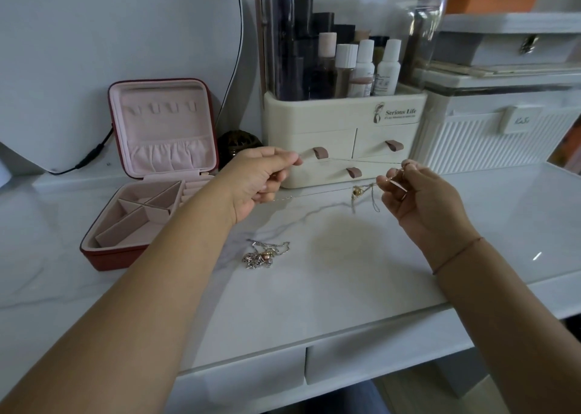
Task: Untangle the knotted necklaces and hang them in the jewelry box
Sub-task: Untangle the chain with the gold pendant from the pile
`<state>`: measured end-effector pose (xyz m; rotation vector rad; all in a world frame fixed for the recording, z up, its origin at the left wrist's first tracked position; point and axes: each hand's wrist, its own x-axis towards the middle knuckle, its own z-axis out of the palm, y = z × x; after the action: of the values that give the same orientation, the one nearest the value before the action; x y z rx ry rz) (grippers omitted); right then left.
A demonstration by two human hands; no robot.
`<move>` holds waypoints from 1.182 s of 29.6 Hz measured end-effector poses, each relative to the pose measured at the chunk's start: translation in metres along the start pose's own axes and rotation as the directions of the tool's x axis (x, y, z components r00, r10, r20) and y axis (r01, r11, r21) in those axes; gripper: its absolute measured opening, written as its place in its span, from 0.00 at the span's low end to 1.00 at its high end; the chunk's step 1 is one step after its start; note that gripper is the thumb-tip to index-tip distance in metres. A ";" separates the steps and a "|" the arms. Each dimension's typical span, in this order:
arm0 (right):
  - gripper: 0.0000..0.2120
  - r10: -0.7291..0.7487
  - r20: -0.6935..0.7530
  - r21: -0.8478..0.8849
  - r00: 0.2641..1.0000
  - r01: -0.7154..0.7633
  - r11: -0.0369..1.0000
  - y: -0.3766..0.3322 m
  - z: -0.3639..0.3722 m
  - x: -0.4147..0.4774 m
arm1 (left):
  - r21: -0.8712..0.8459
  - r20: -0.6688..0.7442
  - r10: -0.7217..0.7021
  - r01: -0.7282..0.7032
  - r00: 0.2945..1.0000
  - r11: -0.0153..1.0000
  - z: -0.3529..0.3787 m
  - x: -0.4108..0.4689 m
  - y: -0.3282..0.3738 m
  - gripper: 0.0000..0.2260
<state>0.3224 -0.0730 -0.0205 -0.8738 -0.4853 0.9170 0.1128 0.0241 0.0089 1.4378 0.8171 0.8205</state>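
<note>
Two hands are raised over the white marble-patterned tabletop on my feed, with a fine gold chain necklace pulled taut between them in front of the cream plastic cosmetics organiser with brown drawer tabs. I see the left hand pinching one end of the chain between thumb and forefinger, the other fingers curled under, and a short tail of chain trailing below it just above the table. The right hand pinches the other end at its fingertips, where the chain bunches into a small knot; a round gold pendant and loose loops hang from that knot beside the fingers. A thin red thread bracelet circles the right wrist. Nearer me, between the forearms, a tangled heap of silver necklaces lies on the table, apart from both hands. Left of the hands stands the red square jewelry box with pale pink velvet lining, lid upright, showing a row of small hooks above a gathered pocket, its base split into compartments. A white ribbed storage box sits to the organiser's right
</note>
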 end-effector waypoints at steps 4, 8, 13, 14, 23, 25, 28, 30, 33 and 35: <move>0.08 -0.048 -0.045 -0.131 0.998 0.042 0.990 0.002 0.002 -0.002 | -0.012 -0.050 0.073 -0.074 0.996 0.997 0.002 -0.001 0.002 0.06; 0.08 -0.152 -0.104 -0.299 0.983 0.115 0.947 0.003 0.004 -0.003 | 0.088 -0.096 0.149 -0.141 0.984 0.986 0.003 -0.002 0.001 0.06; 0.06 -0.312 -0.097 -0.682 0.945 0.165 0.712 0.004 -0.003 0.000 | 0.493 -0.122 0.257 -0.166 0.959 0.854 0.006 0.000 -0.007 0.06; 0.06 -0.310 -0.061 -0.744 0.949 0.164 0.647 0.004 -0.005 0.001 | 0.551 -0.105 0.250 -0.153 0.963 0.821 0.006 0.000 -0.009 0.06; 0.05 -0.222 0.120 -0.968 0.968 0.163 0.189 -0.003 -0.028 0.002 | 0.623 -0.082 0.231 -0.131 0.969 0.771 0.012 0.006 -0.022 0.09; 0.06 -0.197 0.140 -0.979 0.970 0.166 0.120 -0.004 -0.029 0.005 | 0.638 -0.084 0.230 -0.125 0.970 0.760 0.013 0.008 -0.025 0.10; 0.06 -0.153 0.159 -0.986 0.975 0.164 0.019 -0.004 -0.031 0.010 | 0.652 -0.109 0.222 -0.098 0.969 0.752 0.012 0.011 -0.031 0.09; 0.08 -0.182 0.216 -0.976 0.959 0.206 -0.074 -0.002 -0.030 0.011 | 0.649 -0.116 0.210 -0.086 0.971 0.756 0.013 0.013 -0.035 0.08; 0.07 -0.206 0.424 -0.906 0.882 0.415 -0.084 0.000 -0.017 0.002 | 0.664 -0.113 0.193 -0.071 0.975 0.744 0.013 0.013 -0.037 0.08; 0.07 -0.074 0.513 -0.858 0.855 0.509 -0.063 0.003 -0.008 -0.002 | 0.696 -0.127 0.203 -0.058 0.971 0.715 0.013 0.014 -0.037 0.07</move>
<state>0.3246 -0.0773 -0.0277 -1.8499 -1.7416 0.0514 0.1313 0.0308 -0.0285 2.1224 1.2724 0.8079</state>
